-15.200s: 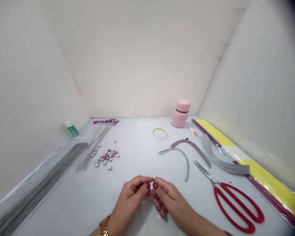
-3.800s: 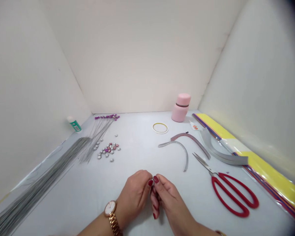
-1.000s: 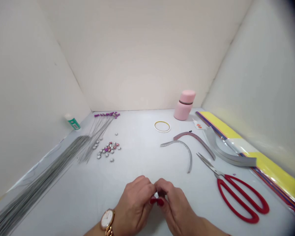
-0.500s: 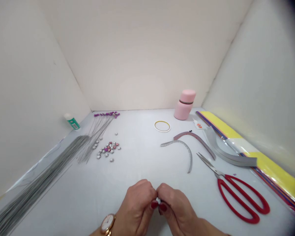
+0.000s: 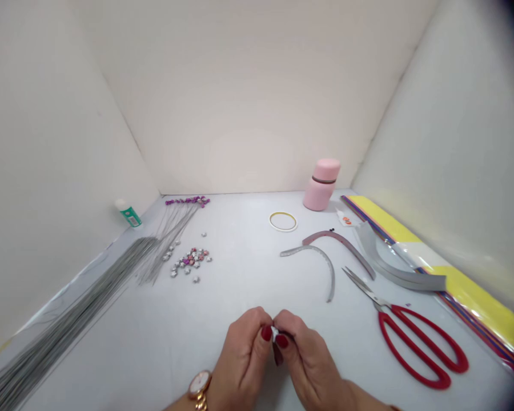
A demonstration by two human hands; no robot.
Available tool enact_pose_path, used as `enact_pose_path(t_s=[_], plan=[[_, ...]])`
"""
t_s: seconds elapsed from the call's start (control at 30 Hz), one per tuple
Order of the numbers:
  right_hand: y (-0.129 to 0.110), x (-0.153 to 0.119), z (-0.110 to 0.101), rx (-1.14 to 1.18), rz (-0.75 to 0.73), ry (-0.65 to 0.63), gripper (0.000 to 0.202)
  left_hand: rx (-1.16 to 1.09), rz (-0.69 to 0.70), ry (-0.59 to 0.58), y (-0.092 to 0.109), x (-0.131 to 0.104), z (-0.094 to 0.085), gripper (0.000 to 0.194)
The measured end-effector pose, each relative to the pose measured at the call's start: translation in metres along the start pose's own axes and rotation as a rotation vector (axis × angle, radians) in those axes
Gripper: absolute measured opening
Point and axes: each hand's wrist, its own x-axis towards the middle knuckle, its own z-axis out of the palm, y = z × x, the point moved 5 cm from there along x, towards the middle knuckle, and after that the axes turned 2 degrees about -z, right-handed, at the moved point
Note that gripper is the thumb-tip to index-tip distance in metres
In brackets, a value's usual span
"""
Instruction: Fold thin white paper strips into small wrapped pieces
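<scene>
Close to the table's near edge, my left hand [image 5: 248, 348] and my right hand [image 5: 302, 351] meet with fingertips pressed together. Between the thumbs and forefingers they pinch a small silvery paper star [image 5: 274, 333], mostly covered by the fingers. A dark reddish sliver shows beneath it, and I cannot make out what it is. Ahead and to the right lie a curved silver paper strip [image 5: 328, 268] and a pinkish strip [image 5: 349, 245]. Left of the hands is a pile of small folded stars [image 5: 191, 261] in silver, pink and purple.
Red-handled scissors [image 5: 381, 302] lie open at right, beside wide grey strips [image 5: 405, 277] and a plastic-wrapped paper pack [image 5: 471, 291]. Farther back are a tape roll [image 5: 283, 229], glue tube [image 5: 346, 220] and pink flask [image 5: 321, 188]. Grey wires [image 5: 81, 308], purple-tipped stems [image 5: 188, 201] and a green glue stick [image 5: 131, 216] occupy the left.
Both hands have risen slightly away from the near edge, and the thumbs have shifted up on the small star, exposing a little more of it. The dark sliver beneath shows more.
</scene>
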Motion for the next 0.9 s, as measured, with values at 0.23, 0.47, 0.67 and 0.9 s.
enact_pose_path(t_s=[0.23, 0.47, 0.67, 0.9], plan=[[0.004, 0.001, 0.002, 0.016, 0.051, -0.065, 0.016, 0.224, 0.142, -0.025, 0.001, 0.001, -0.006, 0.023], [-0.002, -0.01, 0.007, 0.029, 0.033, 0.036, 0.019, 0.235, 0.306, 0.07, 0.012, -0.002, -0.002, 0.028], [0.002, -0.008, 0.009, 0.072, 0.171, 0.041, 0.018, 0.107, 0.126, 0.053, 0.001, -0.001, 0.004, 0.03], [0.015, -0.003, 0.006, 0.12, 0.251, 0.028, 0.016, 0.133, 0.01, 0.025, -0.003, 0.003, -0.003, 0.022]])
